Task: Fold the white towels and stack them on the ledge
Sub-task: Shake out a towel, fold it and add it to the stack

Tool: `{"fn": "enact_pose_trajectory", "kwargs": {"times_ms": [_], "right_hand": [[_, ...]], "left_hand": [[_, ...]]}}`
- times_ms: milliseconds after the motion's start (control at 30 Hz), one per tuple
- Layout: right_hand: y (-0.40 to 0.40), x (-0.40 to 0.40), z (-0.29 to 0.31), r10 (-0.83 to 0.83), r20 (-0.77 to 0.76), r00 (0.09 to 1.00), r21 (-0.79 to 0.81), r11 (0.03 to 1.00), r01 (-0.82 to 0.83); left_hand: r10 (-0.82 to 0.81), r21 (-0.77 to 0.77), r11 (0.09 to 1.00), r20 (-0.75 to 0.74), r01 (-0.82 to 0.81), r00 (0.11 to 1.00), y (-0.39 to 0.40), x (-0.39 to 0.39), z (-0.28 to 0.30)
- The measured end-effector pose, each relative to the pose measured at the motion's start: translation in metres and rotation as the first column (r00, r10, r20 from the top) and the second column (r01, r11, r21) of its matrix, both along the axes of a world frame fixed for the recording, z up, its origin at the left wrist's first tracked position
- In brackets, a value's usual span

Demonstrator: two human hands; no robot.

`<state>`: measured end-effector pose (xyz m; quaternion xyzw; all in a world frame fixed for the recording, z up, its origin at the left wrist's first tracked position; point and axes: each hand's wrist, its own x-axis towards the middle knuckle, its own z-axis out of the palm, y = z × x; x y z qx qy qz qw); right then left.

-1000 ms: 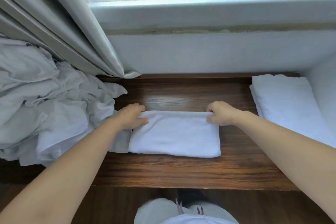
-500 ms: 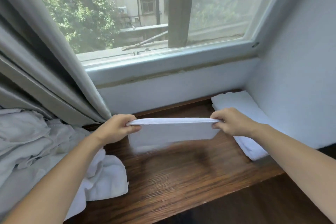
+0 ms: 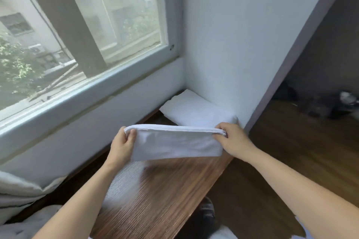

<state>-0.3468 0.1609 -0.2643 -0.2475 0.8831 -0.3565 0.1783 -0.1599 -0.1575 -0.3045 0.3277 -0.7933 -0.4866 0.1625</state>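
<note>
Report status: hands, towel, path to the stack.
Left hand and right hand each pinch an end of the folded towel, held above the ledge. Stack sits in the corner. Nothing in between.

White towel (image 3: 174,145), brown woodgrain ledge (image 3: 165,196)

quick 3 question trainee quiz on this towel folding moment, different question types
1. True or false: the folded towel rests flat on the wooden ledge.
2. What grips the towel's two ends?
3. Where is the towel stack? A) in the corner against the white wall B) on the floor C) on the window frame

Key:
1. False; it is held above the ledge.
2. The left hand and the right hand.
3. A
</note>
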Motion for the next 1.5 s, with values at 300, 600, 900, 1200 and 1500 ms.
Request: {"fn": "enact_pose_trajectory", "kwargs": {"times_ms": [300,600,900,1200,1500], "right_hand": [[0.017,-0.061,-0.035,-0.212,0.25,0.945,-0.098,0.965,0.243],[-0.01,-0.157,-0.079,-0.43,0.801,0.417,-0.079,0.614,0.785],[-0.009,-0.134,-0.111,-0.579,0.641,0.505,0.069,0.698,0.712],[-0.018,-0.121,-0.111,-0.553,0.657,0.512,0.034,0.701,0.713],[-0.016,-0.124,-0.102,-0.515,0.723,0.46,0.029,0.688,0.725]], "left_hand": [[-0.078,-0.258,0.959,0.165,0.12,0.983,-0.01,-0.15,-0.004],[-0.201,-0.185,0.93,0.463,0.316,0.863,-0.022,-0.348,-0.045],[-0.253,-0.271,0.89,0.379,0.368,0.89,-0.02,-0.351,-0.066],[-0.312,-0.356,0.801,0.437,0.481,0.844,-0.029,-0.352,-0.077],[-0.241,-0.458,0.79,0.381,0.409,0.893,-0.03,-0.344,-0.083]]}}
